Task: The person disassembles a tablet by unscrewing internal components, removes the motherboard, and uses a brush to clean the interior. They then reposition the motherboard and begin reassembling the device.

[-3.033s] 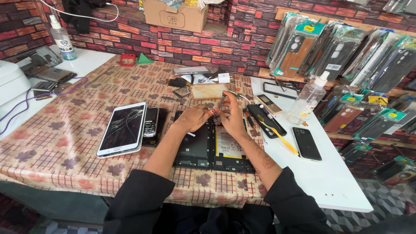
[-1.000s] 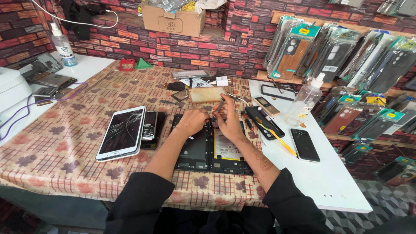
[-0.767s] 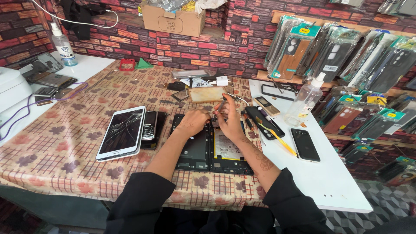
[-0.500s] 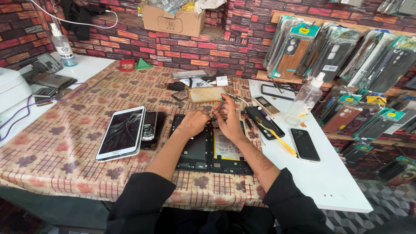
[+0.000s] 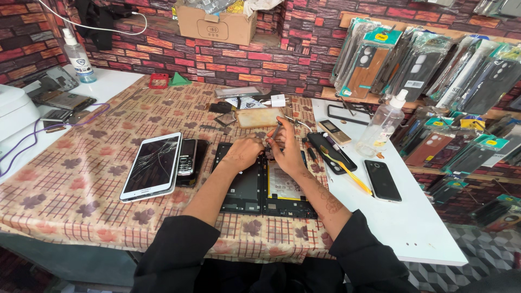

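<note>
Patterned tablecloth (image 5: pixel 81 184), brick wall behind: opened tablet (image 5: pixel 263 187) lies before me.
My right hand (image 5: pixel 287 149) pinches a thin metal tool (image 5: pixel 275 130); my left hand (image 5: pixel 244 152), fingers curled, rests on the tablet's top edge.

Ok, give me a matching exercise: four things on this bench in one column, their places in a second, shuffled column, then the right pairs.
Things:
1. cracked white tablet
2. clear squeeze bottle
3. cardboard box
4. opened black tablet

Places:
A. on the brick ledge at the back
B. under both hands, on the patterned cloth
C. upright on the white board, right of the hands
D. flat on the cloth, left of the hands, beside a keypad phone

Pairs: 1-D, 2-C, 3-A, 4-B
</note>
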